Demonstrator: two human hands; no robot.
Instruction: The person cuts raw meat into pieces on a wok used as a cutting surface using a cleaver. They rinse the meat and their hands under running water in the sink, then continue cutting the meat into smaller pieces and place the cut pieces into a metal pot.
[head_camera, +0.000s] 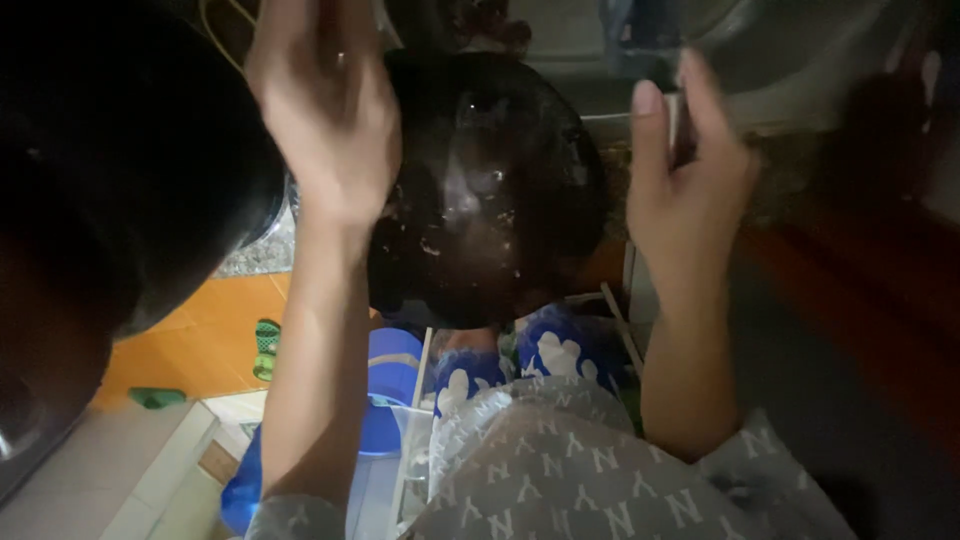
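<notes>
Wok (490, 190), dark, round and flecked with pale residue, sits at centre between two raised bare arms, seen from above in dim light. Left hand (325, 110) overlaps its left edge, fingers (300, 30) running out of view at the top, so whether they clasp the rim cannot be told. Right hand (690, 180) is just beside the right edge, fingers (648, 125) loosely spread, grasping nothing. Below, grey patterned sleeves (560, 470) and a blue bucket (385, 385) show over orange floor (205, 345).
</notes>
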